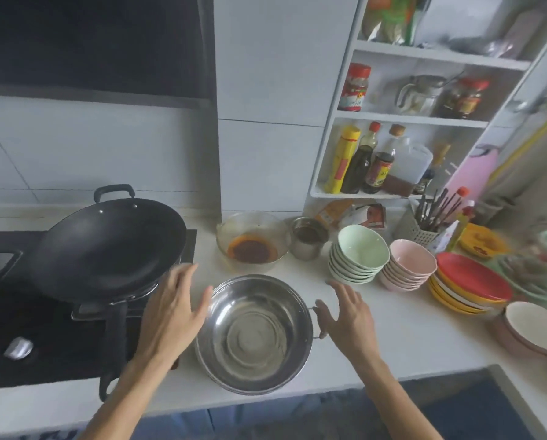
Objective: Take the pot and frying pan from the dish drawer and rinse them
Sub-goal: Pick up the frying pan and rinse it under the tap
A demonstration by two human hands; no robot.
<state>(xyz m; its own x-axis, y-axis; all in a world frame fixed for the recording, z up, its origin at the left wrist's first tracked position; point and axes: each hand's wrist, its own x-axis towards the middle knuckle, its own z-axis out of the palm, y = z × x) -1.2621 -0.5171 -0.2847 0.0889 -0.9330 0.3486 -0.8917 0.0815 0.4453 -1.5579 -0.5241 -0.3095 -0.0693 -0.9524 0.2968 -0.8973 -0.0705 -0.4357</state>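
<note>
Steel pot (255, 335) sits between spread fingers (183, 274); right thumb seemingly touches its handle.

A home kitchen, seen from above the counter. A white countertop (408, 328) runs beside a black gas stove (27, 328) with a dark wok (107, 246) on it, below a black range hood (91, 42) and white wall tiles. White open shelves (424, 119) hold sauce bottles and jars. On the counter stand everyday dishes — stacked green bowls (358, 255), pink bowls (408, 265), red and yellow plates (469, 281) — a steel pot (256, 335) and a holder of chopsticks (424, 223).
</note>
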